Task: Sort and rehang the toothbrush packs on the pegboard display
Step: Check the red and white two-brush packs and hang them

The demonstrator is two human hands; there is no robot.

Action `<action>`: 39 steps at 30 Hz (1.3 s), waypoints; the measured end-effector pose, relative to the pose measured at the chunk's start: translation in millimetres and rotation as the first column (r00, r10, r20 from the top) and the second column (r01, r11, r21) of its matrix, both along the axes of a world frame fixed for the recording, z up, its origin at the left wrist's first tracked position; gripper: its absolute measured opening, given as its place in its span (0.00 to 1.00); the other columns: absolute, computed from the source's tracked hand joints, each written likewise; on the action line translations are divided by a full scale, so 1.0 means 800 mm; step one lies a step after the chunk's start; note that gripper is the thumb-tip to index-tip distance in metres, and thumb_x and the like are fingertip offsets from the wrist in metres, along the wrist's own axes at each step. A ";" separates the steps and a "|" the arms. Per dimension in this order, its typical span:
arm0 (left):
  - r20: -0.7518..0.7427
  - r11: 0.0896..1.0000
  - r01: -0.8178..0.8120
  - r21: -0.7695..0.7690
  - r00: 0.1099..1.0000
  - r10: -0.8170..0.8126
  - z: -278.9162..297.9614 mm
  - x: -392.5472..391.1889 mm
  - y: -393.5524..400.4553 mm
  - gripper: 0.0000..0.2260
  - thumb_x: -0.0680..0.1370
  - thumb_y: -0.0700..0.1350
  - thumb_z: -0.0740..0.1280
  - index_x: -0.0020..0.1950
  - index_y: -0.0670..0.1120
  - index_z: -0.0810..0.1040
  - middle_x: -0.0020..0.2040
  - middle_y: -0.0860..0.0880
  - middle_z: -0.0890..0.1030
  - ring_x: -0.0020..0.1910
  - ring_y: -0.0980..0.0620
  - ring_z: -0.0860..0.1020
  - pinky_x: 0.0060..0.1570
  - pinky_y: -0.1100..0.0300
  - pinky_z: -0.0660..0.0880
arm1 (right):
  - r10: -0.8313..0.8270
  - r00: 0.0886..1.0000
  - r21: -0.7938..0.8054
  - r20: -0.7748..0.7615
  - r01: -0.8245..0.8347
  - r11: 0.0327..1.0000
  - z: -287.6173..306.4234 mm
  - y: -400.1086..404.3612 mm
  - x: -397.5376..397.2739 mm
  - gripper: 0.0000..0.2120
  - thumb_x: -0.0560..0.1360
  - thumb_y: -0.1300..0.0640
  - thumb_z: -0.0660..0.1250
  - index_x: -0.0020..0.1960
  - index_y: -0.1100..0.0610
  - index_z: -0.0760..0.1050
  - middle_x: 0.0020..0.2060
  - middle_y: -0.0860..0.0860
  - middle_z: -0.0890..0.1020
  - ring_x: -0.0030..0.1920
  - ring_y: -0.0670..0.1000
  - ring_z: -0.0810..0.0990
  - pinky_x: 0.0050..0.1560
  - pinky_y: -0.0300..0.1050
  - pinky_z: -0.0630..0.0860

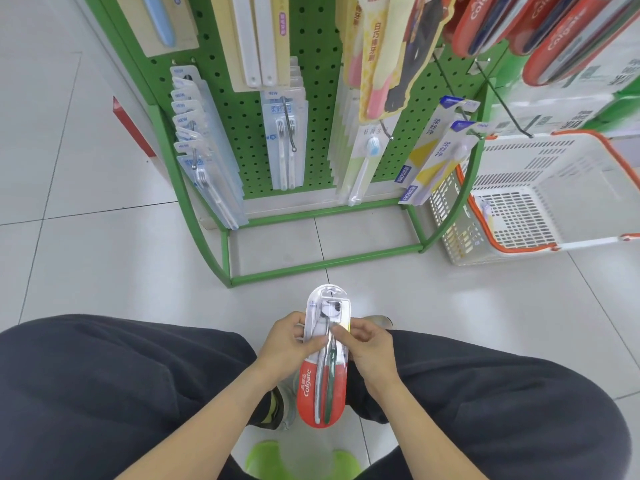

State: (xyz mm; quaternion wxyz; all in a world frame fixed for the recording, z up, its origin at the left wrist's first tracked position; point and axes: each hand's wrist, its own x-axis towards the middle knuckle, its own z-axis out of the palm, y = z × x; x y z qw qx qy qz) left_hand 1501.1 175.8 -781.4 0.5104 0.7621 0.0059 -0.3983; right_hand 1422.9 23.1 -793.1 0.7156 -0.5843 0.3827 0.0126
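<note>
Both hands are closed lightly on one Colgate toothbrush pack (323,358), which is held low between the knees, well apart from the pegboard (311,98). By the left hand (289,344) the left edge is gripped, with the thumb laid across the clear blister; by the right hand (367,344) the right edge is pinched between thumb and curled fingers. The hang hole at the top of the pack is pointed away, toward the display.

Above and to the right, the matching red Colgate packs (540,32) are hung on a high hook, while bare hooks (516,123) are seen just over the white basket (540,195). A mis-sort is judged the main risk: the nearest pegs are filled with other brands. A slip is also possible, since the glossy blister is held only at its edges. If the small hang hole is missed, the pack could be dropped to the tiled floor or into the basket.
</note>
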 end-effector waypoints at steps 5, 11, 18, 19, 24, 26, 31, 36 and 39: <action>-0.035 0.985 -0.172 -0.015 0.985 0.171 0.001 -0.005 -0.002 0.08 0.76 0.43 0.75 0.51 0.41 0.81 0.44 0.46 0.87 0.43 0.46 0.86 0.46 0.54 0.82 | 0.187 0.978 0.044 -0.089 -0.184 0.982 -0.003 -0.004 0.004 0.13 0.76 0.55 0.75 0.54 0.64 0.82 0.45 0.57 0.88 0.47 0.60 0.87 0.51 0.55 0.84; -0.135 0.999 -0.015 -0.038 0.991 0.010 -0.001 -0.002 -0.003 0.09 0.78 0.47 0.72 0.56 0.45 0.79 0.49 0.47 0.87 0.47 0.50 0.86 0.49 0.56 0.82 | 0.093 0.992 0.023 -0.082 -0.092 0.996 -0.002 -0.008 0.008 0.11 0.77 0.57 0.74 0.53 0.64 0.81 0.44 0.57 0.88 0.46 0.60 0.87 0.53 0.54 0.84; -0.102 0.992 -0.115 -0.057 0.989 0.109 -0.003 -0.013 -0.006 0.08 0.75 0.39 0.75 0.52 0.41 0.79 0.48 0.44 0.86 0.48 0.45 0.85 0.50 0.53 0.83 | 0.131 0.991 0.036 -0.010 -0.131 0.991 0.005 -0.005 0.005 0.11 0.79 0.57 0.72 0.59 0.60 0.80 0.48 0.56 0.88 0.49 0.58 0.87 0.56 0.56 0.83; -0.118 0.987 -0.146 -0.072 0.984 0.137 -0.003 -0.013 -0.007 0.09 0.76 0.39 0.75 0.53 0.40 0.79 0.48 0.43 0.86 0.48 0.43 0.85 0.50 0.52 0.83 | 0.156 0.988 0.043 0.006 -0.156 0.987 0.008 -0.004 0.005 0.12 0.79 0.57 0.72 0.60 0.60 0.79 0.49 0.56 0.88 0.50 0.58 0.87 0.55 0.55 0.83; -0.125 0.976 -0.205 -0.070 0.973 0.196 -0.001 -0.010 -0.007 0.13 0.79 0.48 0.72 0.53 0.37 0.79 0.48 0.41 0.86 0.49 0.41 0.85 0.51 0.50 0.81 | 0.196 0.979 0.050 0.048 -0.198 0.979 0.013 -0.004 0.006 0.15 0.78 0.58 0.73 0.62 0.62 0.78 0.50 0.57 0.87 0.51 0.59 0.87 0.56 0.54 0.83; -0.105 0.967 -0.247 -0.062 0.965 0.239 -0.003 -0.009 -0.006 0.14 0.79 0.48 0.72 0.53 0.36 0.79 0.47 0.40 0.86 0.48 0.40 0.85 0.51 0.47 0.81 | 0.237 0.968 0.063 0.080 -0.242 0.968 0.015 -0.004 0.005 0.18 0.77 0.60 0.74 0.65 0.60 0.77 0.51 0.57 0.87 0.53 0.59 0.87 0.56 0.53 0.83; -0.076 0.956 -0.287 -0.060 0.956 0.282 -0.004 -0.005 -0.005 0.10 0.79 0.47 0.72 0.51 0.41 0.80 0.45 0.44 0.86 0.46 0.42 0.85 0.49 0.50 0.83 | 0.257 0.961 0.053 0.103 -0.263 0.963 0.010 0.000 0.002 0.21 0.73 0.63 0.77 0.65 0.58 0.78 0.52 0.58 0.87 0.53 0.60 0.86 0.57 0.55 0.82; -0.097 0.999 0.036 0.026 0.995 -0.034 -0.006 -0.005 -0.002 0.10 0.81 0.49 0.69 0.60 0.46 0.76 0.52 0.47 0.84 0.49 0.50 0.84 0.50 0.57 0.82 | 0.129 0.991 -0.023 0.038 -0.128 0.992 -0.001 -0.001 -0.001 0.17 0.74 0.62 0.77 0.62 0.58 0.80 0.50 0.55 0.88 0.51 0.57 0.87 0.54 0.54 0.84; -0.149 0.988 0.153 0.027 0.978 -0.147 -0.003 -0.013 -0.005 0.13 0.82 0.51 0.66 0.63 0.46 0.75 0.54 0.48 0.84 0.47 0.52 0.85 0.43 0.60 0.82 | 0.025 1.000 -0.028 0.019 -0.024 0.999 -0.003 -0.005 0.000 0.13 0.76 0.61 0.75 0.60 0.59 0.81 0.49 0.54 0.88 0.50 0.56 0.87 0.53 0.51 0.84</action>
